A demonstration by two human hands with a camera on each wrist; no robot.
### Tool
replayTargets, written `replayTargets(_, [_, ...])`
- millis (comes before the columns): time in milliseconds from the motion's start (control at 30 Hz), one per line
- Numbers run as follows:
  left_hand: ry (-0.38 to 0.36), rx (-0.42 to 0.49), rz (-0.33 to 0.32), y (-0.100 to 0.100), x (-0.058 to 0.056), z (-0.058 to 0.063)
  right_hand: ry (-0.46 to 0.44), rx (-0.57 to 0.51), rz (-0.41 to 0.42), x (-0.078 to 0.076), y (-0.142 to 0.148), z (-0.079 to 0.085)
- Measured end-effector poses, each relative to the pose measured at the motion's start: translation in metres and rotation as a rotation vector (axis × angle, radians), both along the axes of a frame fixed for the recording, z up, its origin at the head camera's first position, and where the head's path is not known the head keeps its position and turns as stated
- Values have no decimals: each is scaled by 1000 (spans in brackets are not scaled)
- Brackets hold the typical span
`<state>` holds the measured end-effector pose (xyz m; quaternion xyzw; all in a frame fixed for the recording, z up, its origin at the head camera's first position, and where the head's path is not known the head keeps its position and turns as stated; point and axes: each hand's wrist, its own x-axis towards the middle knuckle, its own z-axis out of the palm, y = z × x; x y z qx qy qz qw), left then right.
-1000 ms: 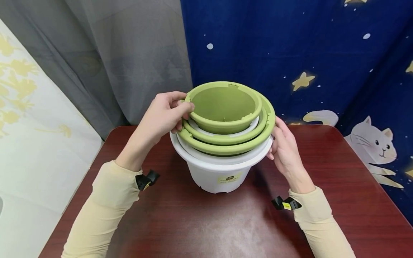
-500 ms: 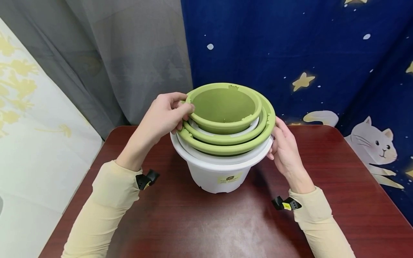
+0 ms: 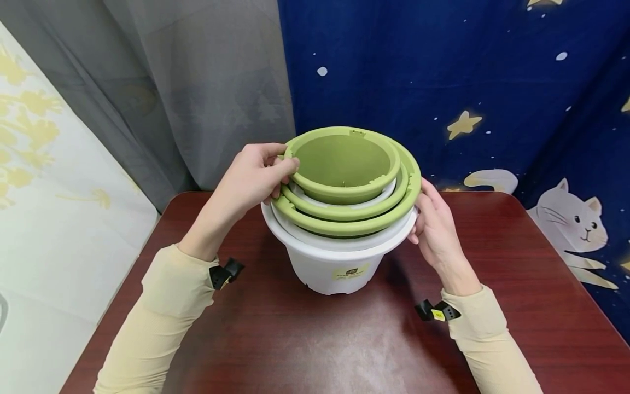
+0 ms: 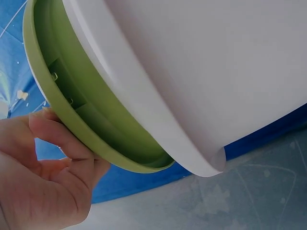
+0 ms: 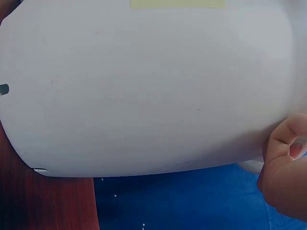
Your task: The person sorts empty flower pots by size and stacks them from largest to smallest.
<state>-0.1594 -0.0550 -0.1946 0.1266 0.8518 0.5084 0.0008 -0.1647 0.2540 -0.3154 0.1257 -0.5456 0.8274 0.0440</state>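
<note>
Several plastic flowerpots are nested in one stack on the table. Outermost is a large white flowerpot (image 3: 320, 271) with a yellow label (image 3: 351, 272) on its front. Above its rim show a large green flowerpot (image 3: 339, 227), further rims, and a small green flowerpot (image 3: 339, 193) on top. My left hand (image 3: 253, 178) pinches the small green pot's rim, thumb inside; its lower fingers lie against the larger green rim (image 4: 72, 117). On the right, my right hand (image 3: 438, 227) grips the stack's edge, fingers curled at the white rim. The stack partly hides its fingertips.
The dark red wooden table (image 3: 334, 350) extends around the stack. Behind it hang a grey curtain (image 3: 211, 82) and a blue curtain (image 3: 394, 65) with stars and a cat. A white patterned cloth (image 3: 54, 230) is at the left.
Both hands keep their places on the stack. The small green pot's rim sits very slightly lower than a second ago.
</note>
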Motion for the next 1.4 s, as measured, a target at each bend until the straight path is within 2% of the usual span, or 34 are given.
replayTargets(200, [26, -26, -16, 1, 1, -2, -18, 11, -8, 0, 3, 2])
replayTargets(400, [54, -75, -5, 0, 1, -2, -25, 10, -15, 1, 4, 3])
replayTargets(700, [110, -72, 25, 0, 6, -3, -43, 36, 6, 4, 6, 6])
replayTargets(900, [91, -46, 44, -1, 12, -3, -35, 60, 44, 8, 10, 9])
replayTargets(1000, [108, -57, 44, -3, 15, -3, -32, 124, 41, 10, 13, 12])
replayTargets(1167, [184, -62, 45, -6, 22, -4, -20, 311, -5, 14, 20, 17])
replayTargets(1400, [407, -126, 110, -11, 40, -9, 79, 590, -93, 24, 27, 22])
